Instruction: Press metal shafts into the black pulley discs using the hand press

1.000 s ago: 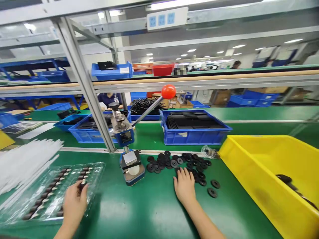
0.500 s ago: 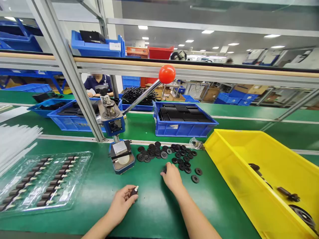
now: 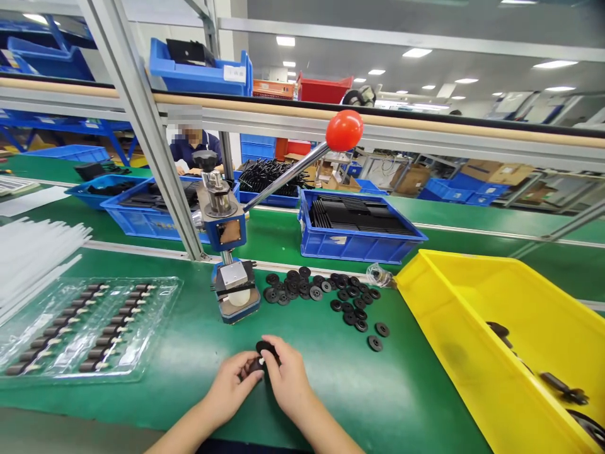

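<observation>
Black disc (image 3: pixel 265 346), partly covered by the right hand (image 3: pixel 288 377)

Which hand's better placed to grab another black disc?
Right, probably: right hand is nearer the loose discs, though holding a black disc; left hand, farther off, grips a dark part.
</observation>
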### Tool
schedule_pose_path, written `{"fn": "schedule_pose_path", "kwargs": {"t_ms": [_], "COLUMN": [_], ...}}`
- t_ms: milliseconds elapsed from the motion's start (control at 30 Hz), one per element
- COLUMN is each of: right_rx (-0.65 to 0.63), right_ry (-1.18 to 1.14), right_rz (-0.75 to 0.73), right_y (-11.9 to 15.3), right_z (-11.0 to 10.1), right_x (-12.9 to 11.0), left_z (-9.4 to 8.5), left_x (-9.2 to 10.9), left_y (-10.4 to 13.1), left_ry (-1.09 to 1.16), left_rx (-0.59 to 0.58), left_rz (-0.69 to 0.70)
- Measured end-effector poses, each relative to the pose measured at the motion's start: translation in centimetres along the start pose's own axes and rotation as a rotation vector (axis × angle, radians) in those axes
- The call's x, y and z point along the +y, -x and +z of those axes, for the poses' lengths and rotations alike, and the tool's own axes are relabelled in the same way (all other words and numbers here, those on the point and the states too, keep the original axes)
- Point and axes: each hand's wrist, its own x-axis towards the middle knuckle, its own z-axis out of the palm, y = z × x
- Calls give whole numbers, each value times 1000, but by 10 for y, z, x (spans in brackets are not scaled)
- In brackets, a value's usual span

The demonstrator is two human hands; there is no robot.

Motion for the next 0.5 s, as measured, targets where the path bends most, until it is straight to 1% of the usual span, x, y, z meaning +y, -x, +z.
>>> {"fn": "schedule_pose_path", "kwargs": {"t_ms": [67, 167, 367, 500], "right_rx": [1, 1, 74, 55], "right_ry": [31, 36, 19, 13], "right_rz": [-63, -81, -115, -160], "right_y": [2, 6, 11, 13], "right_z": [-2, -1, 2, 3], "right_x": [-2, 0, 5, 5], "left_z": [-2, -4, -3, -2], "left_x": [3, 6, 2, 1], "left_y": [1, 2, 1, 1], "left_ry": [-20, -36, 25, 51], "left_rx": [-4, -22, -52, -49], "left_rz": [7, 26, 17, 32]}}
